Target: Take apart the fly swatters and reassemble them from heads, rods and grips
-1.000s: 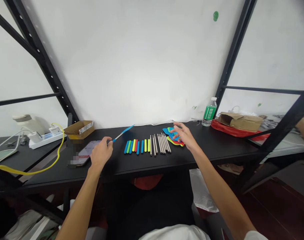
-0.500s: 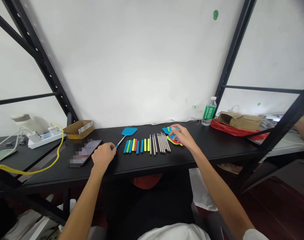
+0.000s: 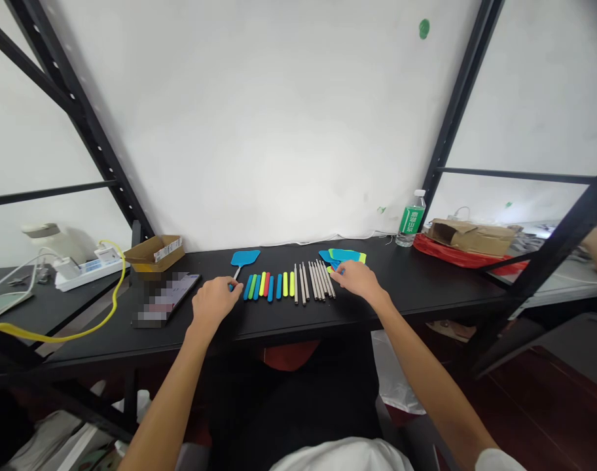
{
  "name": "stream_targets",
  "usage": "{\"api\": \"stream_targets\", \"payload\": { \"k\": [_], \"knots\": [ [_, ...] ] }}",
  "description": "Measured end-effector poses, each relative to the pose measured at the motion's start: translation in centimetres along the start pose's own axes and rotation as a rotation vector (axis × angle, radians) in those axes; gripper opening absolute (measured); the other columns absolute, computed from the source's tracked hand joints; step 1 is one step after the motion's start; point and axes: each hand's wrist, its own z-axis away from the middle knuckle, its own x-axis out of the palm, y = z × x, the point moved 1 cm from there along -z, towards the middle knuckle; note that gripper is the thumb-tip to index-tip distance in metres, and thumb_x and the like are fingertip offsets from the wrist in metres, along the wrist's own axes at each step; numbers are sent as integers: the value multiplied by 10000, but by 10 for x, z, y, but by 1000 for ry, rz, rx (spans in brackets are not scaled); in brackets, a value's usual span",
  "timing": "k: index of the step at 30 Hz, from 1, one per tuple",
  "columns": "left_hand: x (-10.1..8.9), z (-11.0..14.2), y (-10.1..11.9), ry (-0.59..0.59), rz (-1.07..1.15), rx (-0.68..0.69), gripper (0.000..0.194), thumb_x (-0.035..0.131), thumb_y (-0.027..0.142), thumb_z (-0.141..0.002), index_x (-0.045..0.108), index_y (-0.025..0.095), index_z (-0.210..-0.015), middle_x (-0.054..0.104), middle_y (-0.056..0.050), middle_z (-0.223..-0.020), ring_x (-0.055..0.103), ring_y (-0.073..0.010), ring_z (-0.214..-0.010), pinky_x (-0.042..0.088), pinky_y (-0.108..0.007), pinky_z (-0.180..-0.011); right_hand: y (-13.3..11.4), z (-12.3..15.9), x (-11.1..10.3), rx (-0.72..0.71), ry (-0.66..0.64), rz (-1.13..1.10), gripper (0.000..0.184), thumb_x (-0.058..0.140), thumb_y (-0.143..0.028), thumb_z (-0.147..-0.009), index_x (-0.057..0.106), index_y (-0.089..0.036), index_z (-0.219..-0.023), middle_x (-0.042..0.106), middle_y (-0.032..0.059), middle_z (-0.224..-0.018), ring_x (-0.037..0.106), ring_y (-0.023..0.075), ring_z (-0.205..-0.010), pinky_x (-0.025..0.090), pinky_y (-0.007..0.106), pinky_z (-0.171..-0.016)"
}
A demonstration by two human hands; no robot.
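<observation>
Left hand (image 3: 214, 302): back uppermost, fingers (image 3: 235, 290) pinched round the grip of a blue paddle (image 3: 245, 257), whose flat head lies toward the wall (image 3: 298, 131)
Right hand (image 3: 356, 280): extended leftward, back uppermost, fingers drawn together at the near edge of the flat coloured heads (image 3: 348, 255); cannot tell whether they grip one
Pale rods (image 3: 319, 281): lined up just left of the right hand
Coloured sleeves (image 3: 270, 286): in a row on the desk (image 3: 406, 281), between left hand and rods
Cardboard tray (image 3: 155, 260): open-topped, behind the phone (image 3: 184, 288), white printed label showing, contents unclear
Bottle (image 3: 411, 219): upright, capped, transparent, green-labelled; fill level unclear
Cardboard box (image 3: 475, 237): on red plastic (image 3: 460, 260), dark opening leftward, contents hidden
</observation>
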Motion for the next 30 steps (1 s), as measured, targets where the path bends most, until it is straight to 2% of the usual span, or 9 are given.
{"api": "stream_targets", "payload": {
  "k": [5,9,16,21,30],
  "knots": [
    [4,4,12,-109,-46,47,379,526,530,-843,768,252,-929,732,-140,-974,679,-354,-948,518,-414,-779,-4,1,5,15,-69,92,271,618,-422,-851,723,-225,-697,692,80,-736,649,228,-761,430,287,-668],
    [7,3,13,-118,-52,43,381,510,520,-852,762,250,-944,729,-143,-998,676,-364,-965,521,-433,-783,-7,2,6,24,-78,122,260,620,-377,-812,708,-209,-634,701,92,-744,655,236,-752,420,288,-638],
    [8,3,10,-127,-42,24,379,501,509,-852,761,245,-928,727,-149,-985,677,-371,-964,522,-443,-784,-11,5,7,32,-73,129,256,610,-349,-800,701,-180,-630,713,117,-753,670,239,-749,425,282,-636],
    [6,3,10,-141,-51,20,357,509,499,-835,764,260,-908,728,-142,-985,676,-378,-962,524,-455,-775,-9,4,10,32,-69,136,174,627,-298,-773,700,-175,-672,712,125,-766,675,250,-741,434,294,-639],
    [1,5,13,-148,-57,-7,334,549,480,-796,781,257,-887,729,-154,-996,676,-387,-967,521,-460,-775,-6,0,14,47,-72,181,170,655,-344,-715,693,-180,-733,712,126,-799,679,285,-777,443,316,-628]
  ]
}}
